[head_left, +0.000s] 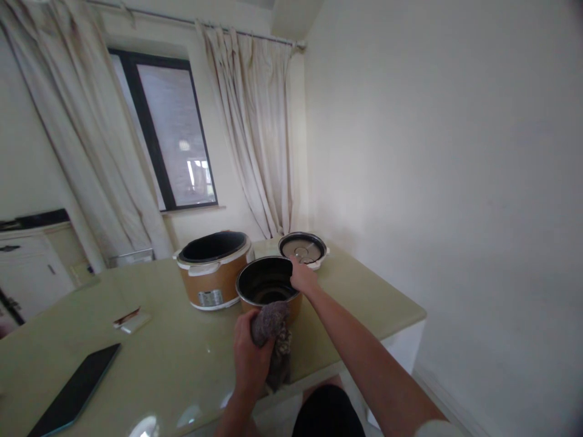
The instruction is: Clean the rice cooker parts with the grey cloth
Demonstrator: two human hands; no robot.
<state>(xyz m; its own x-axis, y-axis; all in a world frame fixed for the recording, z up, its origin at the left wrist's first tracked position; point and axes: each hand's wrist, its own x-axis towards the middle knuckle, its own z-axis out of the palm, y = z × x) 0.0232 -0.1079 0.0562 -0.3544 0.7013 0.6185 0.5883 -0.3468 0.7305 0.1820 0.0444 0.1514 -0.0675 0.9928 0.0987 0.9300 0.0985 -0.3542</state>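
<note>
A round inner pot [265, 285] with a dark inside stands on the pale green table [173, 358] in front of me. My right hand [301, 276] grips the pot's far right rim. My left hand [249, 357] is closed around a grey crumpled cloth [273, 332], pressed against the near outer wall of the pot. Behind it to the left stands the brown and white rice cooker body [212, 269], open and without its pot. The cooker's lid [303, 249] lies flat on the table behind my right hand.
A dark phone [75, 390] lies at the near left of the table, with a small white and brown object [132, 319] beyond it. A white wall runs along the right. A window [170, 139] with curtains is behind, and a white cabinet [27, 267] stands at far left.
</note>
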